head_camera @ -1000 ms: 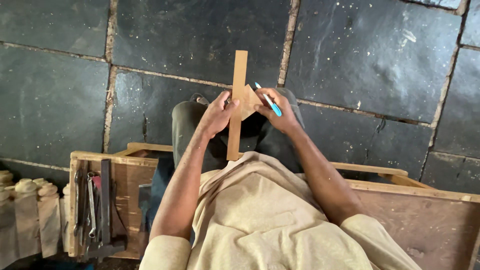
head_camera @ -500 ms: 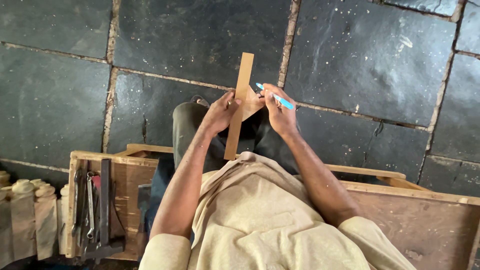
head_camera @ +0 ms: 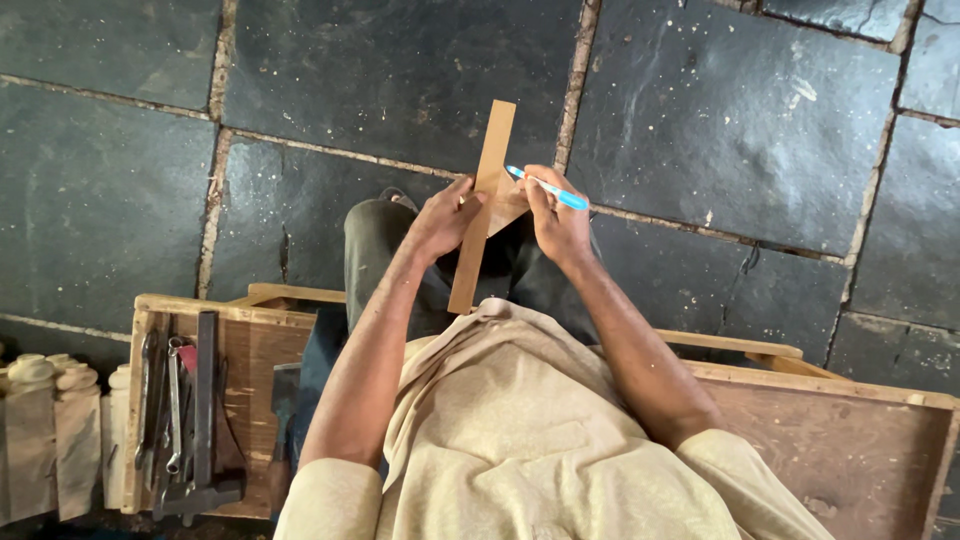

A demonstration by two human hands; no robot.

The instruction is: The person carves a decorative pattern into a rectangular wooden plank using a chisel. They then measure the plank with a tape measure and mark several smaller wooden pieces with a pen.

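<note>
**Wood strip and blue pen held over a slate floor**

Wooden and pale brown, a long flat strip (head_camera: pixel 483 205) stands nearly upright in the head view, tilted slightly to the right, its upper end rising above both hands and its lower end reaching down to the person's lap. The left hand (head_camera: pixel 445 218) is closed around the strip's left edge near its middle, fingers wrapped on the wood. The right hand (head_camera: pixel 556 222) grips a blue pen (head_camera: pixel 547 188) between thumb and fingers; the pen lies almost level, its tip pointing left and touching or just beside the strip's right edge. A second, smaller piece of wood (head_camera: pixel 508 212) shows between the two hands, against the strip; how it is held cannot be told.

The person sits in a cream shirt (head_camera: pixel 520 430) and dark trousers (head_camera: pixel 375 250), knees forward over a floor of large dark stone slabs (head_camera: pixel 720 110) with pale joints. To the left, a shallow open wooden tray (head_camera: pixel 255 345) holds metal hand tools (head_camera: pixel 185 420): spanners lying side by side and a dark square-shaped tool along its length. Just beyond the tray's left wall stand several pale carved wooden pieces (head_camera: pixel 45 420) with rounded tops. To the right lies a broad wooden board (head_camera: pixel 850 450) with a raised rim, well apart from the hands. No packages, labels or signs are legible.
</note>
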